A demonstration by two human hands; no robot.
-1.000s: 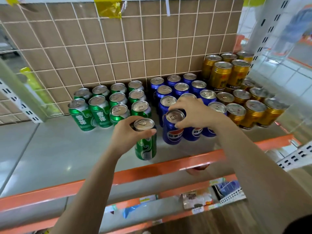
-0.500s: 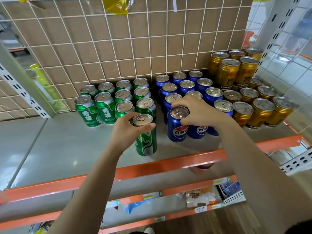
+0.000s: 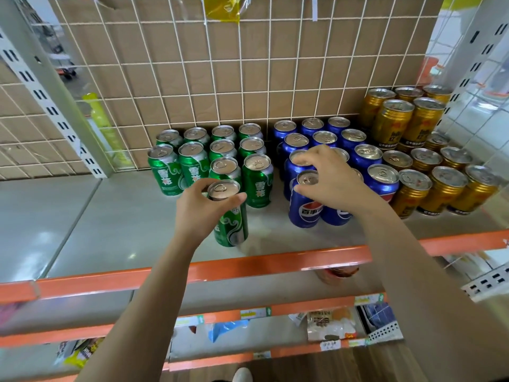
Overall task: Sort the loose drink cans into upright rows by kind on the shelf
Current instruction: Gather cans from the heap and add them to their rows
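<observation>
Head view: a green can stands upright at the front of the grey shelf, its long axis vertical and its pull-tab lid facing up, just ahead of the green block. The left hand wraps its upper part, thumb on the near side of the rim and fingers curled round the far side, gripping it. To the right, a blue can stands upright too, lid up and logo facing the camera, at the front of the blue group. The right hand comes down over it from above, fingertips pinching the rim. Behind the held green can, the other green cans stand in upright rows against the wire grid back panel; the blue cans stand likewise next to them, and gold cans fill the right end, some stacked two high at the back. An orange edge rail runs along the shelf front, with lower shelves beneath.
</observation>
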